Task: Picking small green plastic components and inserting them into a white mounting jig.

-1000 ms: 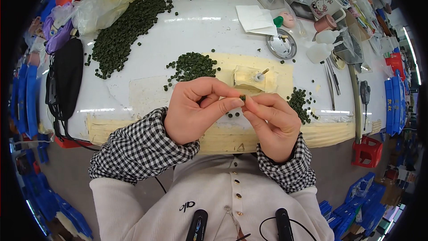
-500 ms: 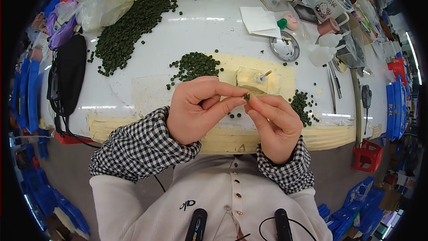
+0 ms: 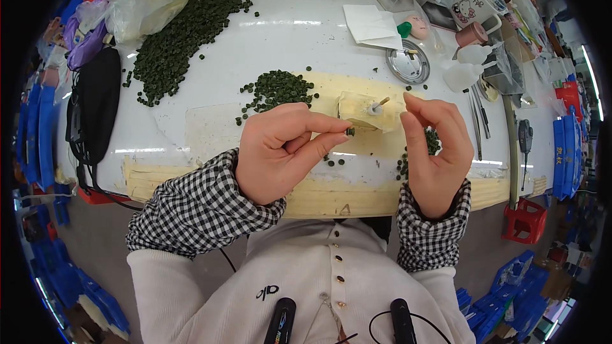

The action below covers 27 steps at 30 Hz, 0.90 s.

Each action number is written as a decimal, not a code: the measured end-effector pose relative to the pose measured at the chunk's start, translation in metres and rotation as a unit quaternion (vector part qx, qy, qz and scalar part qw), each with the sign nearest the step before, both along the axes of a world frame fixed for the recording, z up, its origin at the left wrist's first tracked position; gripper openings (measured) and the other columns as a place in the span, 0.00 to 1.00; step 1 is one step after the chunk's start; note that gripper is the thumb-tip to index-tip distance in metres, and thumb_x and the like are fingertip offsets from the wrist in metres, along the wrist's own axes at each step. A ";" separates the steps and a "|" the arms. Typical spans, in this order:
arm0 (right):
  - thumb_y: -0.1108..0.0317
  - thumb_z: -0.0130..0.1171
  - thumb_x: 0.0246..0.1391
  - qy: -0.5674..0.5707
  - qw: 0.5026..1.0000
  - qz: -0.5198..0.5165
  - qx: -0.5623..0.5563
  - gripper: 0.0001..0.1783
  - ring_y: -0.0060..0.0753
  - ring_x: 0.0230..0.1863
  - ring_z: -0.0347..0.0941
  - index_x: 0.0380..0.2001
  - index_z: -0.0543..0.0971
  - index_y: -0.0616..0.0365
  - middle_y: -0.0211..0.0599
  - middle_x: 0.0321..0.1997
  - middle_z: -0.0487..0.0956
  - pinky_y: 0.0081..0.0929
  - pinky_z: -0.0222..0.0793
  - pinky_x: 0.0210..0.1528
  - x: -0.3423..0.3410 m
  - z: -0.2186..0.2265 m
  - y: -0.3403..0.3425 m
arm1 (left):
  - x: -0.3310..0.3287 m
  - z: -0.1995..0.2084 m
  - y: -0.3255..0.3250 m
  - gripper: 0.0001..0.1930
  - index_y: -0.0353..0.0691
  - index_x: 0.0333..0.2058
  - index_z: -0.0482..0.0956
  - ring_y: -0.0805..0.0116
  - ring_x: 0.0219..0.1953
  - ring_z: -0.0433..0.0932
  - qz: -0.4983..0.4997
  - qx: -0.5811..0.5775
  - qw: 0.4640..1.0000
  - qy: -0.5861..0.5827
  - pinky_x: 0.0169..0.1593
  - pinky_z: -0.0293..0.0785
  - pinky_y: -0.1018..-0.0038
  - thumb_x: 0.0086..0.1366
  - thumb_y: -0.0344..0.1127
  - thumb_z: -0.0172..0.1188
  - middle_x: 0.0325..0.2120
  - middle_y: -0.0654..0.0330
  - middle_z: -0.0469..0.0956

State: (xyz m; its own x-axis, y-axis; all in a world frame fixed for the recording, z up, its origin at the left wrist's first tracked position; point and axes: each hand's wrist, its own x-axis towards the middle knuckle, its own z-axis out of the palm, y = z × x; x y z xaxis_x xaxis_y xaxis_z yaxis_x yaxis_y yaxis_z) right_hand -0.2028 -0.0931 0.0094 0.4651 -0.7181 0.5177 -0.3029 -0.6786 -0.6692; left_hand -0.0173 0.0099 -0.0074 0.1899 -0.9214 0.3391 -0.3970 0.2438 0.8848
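Note:
Between the thumb and forefinger of my left hand [image 3: 277, 153] is a small dark green ribbed round piece [image 3: 350, 132]. My right hand [image 3: 440, 150] is apart from it to the right, its thumb and forefinger parted with nothing seen between them. Just beyond the held piece stands a pale yellow block [image 3: 357, 105] with a white peg and a thin brown stick on top. A small pile of dark green pieces [image 3: 280, 89] lies beyond my left hand. Another small pile [image 3: 432, 142] is partly hidden behind my right hand.
A large heap of dark green pieces [image 3: 172, 57] spreads over the far left of the white table [image 3: 293, 44], by plastic bags [image 3: 153, 9] and a black pouch [image 3: 102, 102]. To the right are a round metal dish [image 3: 398, 67], tweezers [image 3: 475, 121], white bottles [image 3: 462, 76] and a mug [image 3: 472, 9].
My right hand has let go of the small green piece and moved right, its fingers parting. My left hand still pinches the piece in nearly the same place.

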 end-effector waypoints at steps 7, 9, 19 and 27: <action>0.74 0.64 0.45 0.077 0.996 0.031 -0.013 0.09 0.33 0.29 0.71 0.32 0.79 0.63 0.37 0.27 0.76 0.26 0.67 0.33 0.009 -0.005 -0.018 | 0.000 -0.001 -0.001 0.10 0.37 0.35 0.82 0.81 0.17 0.55 0.004 0.002 1.000 -0.008 0.23 0.52 0.80 0.52 0.23 0.65 0.12 0.72 0.57; 0.74 0.64 0.45 0.079 0.996 0.038 -0.002 0.08 0.32 0.29 0.71 0.31 0.79 0.64 0.37 0.27 0.76 0.26 0.67 0.32 0.009 -0.006 -0.019 | 0.000 -0.002 -0.001 0.10 0.37 0.35 0.82 0.81 0.17 0.55 0.001 0.000 1.000 -0.008 0.23 0.52 0.80 0.52 0.23 0.65 0.12 0.72 0.57; 0.77 0.61 0.49 -0.044 0.993 0.109 -0.015 0.05 0.31 0.33 0.73 0.31 0.77 0.65 0.39 0.31 0.77 0.22 0.68 0.36 0.001 0.020 0.005 | 0.001 -0.003 -0.001 0.10 0.37 0.36 0.82 0.81 0.17 0.56 -0.012 0.008 1.000 -0.010 0.23 0.52 0.80 0.53 0.23 0.65 0.12 0.71 0.57; 0.78 0.55 0.55 -0.133 0.965 0.188 0.123 0.04 0.29 0.34 0.76 0.34 0.73 0.66 0.40 0.34 0.77 0.20 0.73 0.37 0.015 -0.002 0.009 | 0.000 -0.002 0.000 0.10 0.38 0.36 0.82 0.81 0.16 0.56 -0.021 0.016 1.000 0.001 0.23 0.52 0.80 0.53 0.23 0.64 0.13 0.71 0.58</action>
